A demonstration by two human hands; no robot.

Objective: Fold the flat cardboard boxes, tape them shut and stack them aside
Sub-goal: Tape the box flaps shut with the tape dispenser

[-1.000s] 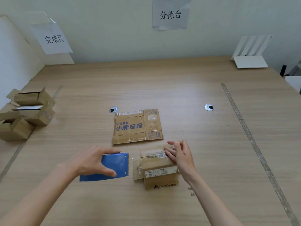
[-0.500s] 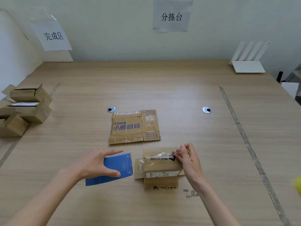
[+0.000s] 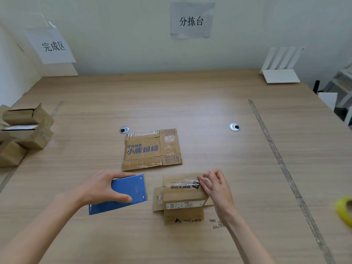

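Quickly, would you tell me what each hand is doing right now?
Left hand: grips the blue tape dispenser.
Right hand: fingers pinch clear tape on the small cardboard box.

Showing matt wood-grain on the table (image 3: 190, 100), glossy clear tape across the brown cardboard box (image 3: 183, 189), smooth blue plastic on the dispenser (image 3: 123, 195).

Setting: a wide wooden counter (image 3: 190, 96) against a pale wall.
Left hand (image 3: 101, 189): grips a flat blue rectangular tape cutter (image 3: 123, 195) resting on the counter.
Right hand (image 3: 217, 185): fingertips pinch clear tape at the right end of a small folded brown cardboard box (image 3: 183, 195), whose side flaps stick out.
Behind: a flattened brown cardboard box with blue lettering (image 3: 152, 149) lies flat.
Far left: a pile of small folded brown boxes (image 3: 24, 130).
Right edge: a yellow tape roll (image 3: 344, 210), partly cut off.
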